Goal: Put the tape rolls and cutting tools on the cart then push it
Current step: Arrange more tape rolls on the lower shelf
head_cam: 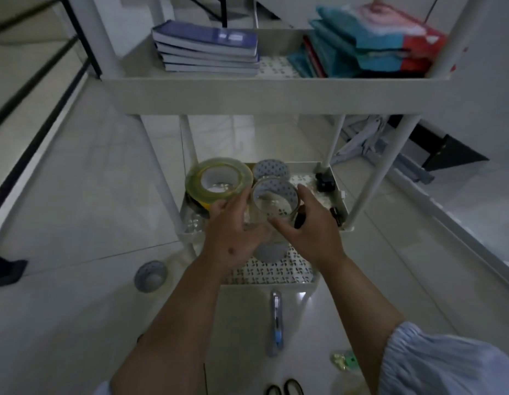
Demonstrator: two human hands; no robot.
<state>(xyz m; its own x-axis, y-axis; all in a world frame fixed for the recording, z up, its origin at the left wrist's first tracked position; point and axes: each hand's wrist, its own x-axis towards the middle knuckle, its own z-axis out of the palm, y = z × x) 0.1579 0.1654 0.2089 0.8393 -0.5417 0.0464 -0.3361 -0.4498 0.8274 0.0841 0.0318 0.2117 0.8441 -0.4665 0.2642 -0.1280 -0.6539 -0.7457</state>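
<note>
My left hand (230, 238) grips a wide yellowish tape roll (219, 181), held tilted over the left side of the white cart's middle shelf (340, 195). My right hand (313, 229) is closed around a clear tape roll (276, 201) right beside it. Another clear roll (271, 168) rests on that shelf behind them. A grey roll (269, 252) stands on the lowest shelf under my hands. One more roll (150, 276) lies on the floor to the left. A utility knife (277, 323) and black scissors (284, 390) lie on the floor near me.
The cart's top shelf (261, 95) carries stacked blue notebooks (207, 47) and teal and red folders (370, 41). Small black items (324, 182) sit at the middle shelf's right end. A green object (344, 360) lies on the tiled floor. Black railings (33, 109) run along the left.
</note>
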